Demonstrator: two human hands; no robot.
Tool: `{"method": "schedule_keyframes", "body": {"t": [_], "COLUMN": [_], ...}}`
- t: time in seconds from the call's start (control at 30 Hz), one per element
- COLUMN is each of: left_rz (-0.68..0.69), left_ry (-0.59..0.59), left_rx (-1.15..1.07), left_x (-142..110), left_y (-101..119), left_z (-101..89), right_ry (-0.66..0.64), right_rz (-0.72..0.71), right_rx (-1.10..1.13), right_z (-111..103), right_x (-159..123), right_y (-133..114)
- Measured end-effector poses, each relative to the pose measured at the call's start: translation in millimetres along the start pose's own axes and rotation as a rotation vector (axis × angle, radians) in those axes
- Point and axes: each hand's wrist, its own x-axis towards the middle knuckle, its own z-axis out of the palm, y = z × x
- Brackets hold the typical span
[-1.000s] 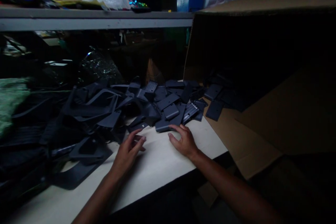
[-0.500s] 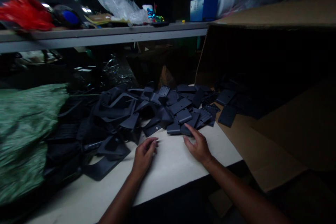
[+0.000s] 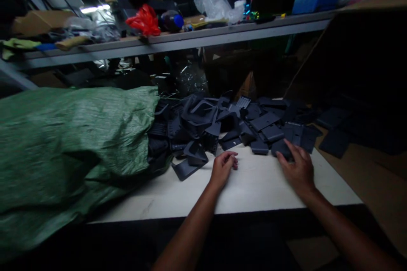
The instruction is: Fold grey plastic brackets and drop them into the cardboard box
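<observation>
A heap of dark grey plastic parts (image 3: 229, 125) lies on a pale tabletop (image 3: 254, 188), flat plates to the right and angular frames to the left. My left hand (image 3: 222, 167) rests on the table at the heap's near edge with its fingers curled in; nothing shows in them. My right hand (image 3: 297, 169) lies palm down, fingers reaching onto a flat plate (image 3: 282, 148) at the heap's front right.
A large green woven sack (image 3: 73, 135) lies on its side at the left, parts spilling from its mouth. A brown cardboard box (image 3: 359, 76) lies open at the right. A cluttered grey shelf (image 3: 178, 42) runs above. The table's near edge is dark.
The view has swung left, bringing the green sack fully into sight. My left hand's fingers have curled in. My right hand has stayed at the front of the plates.
</observation>
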Motion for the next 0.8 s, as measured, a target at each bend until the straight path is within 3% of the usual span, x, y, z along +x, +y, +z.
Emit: {"method": "schedule_keyframes", "body": {"t": [0.13, 0.23, 0.37, 0.53, 0.7, 0.8], "left_rz": [0.006, 0.01, 0.015, 0.016, 0.014, 0.007], "left_ry": [-0.028, -0.051, -0.083, -0.09, -0.082, -0.085], "left_rx": [-0.041, -0.038, 0.006, 0.048, 0.055, 0.046], "left_x": [-8, -18, -30, -33, -33, -33], "left_y": [0, 0, 2, 10, 15, 15], "left_z": [-5.8, -10.2, -13.7, -14.4, -14.5, -14.9], "right_ry": [0.048, 0.067, -0.069, -0.275, -0.451, -0.517], "right_rz": [0.014, 0.04, 0.022, -0.09, -0.031, 0.001], "right_rx": [-0.089, -0.064, 0.088, 0.256, 0.393, 0.494], "right_z": [-10, -20, -24, 5, 50, 59], "right_x": [0, 0, 13, 59, 99, 117], "right_y": [-5, -24, -66, -104, -103, -97]}}
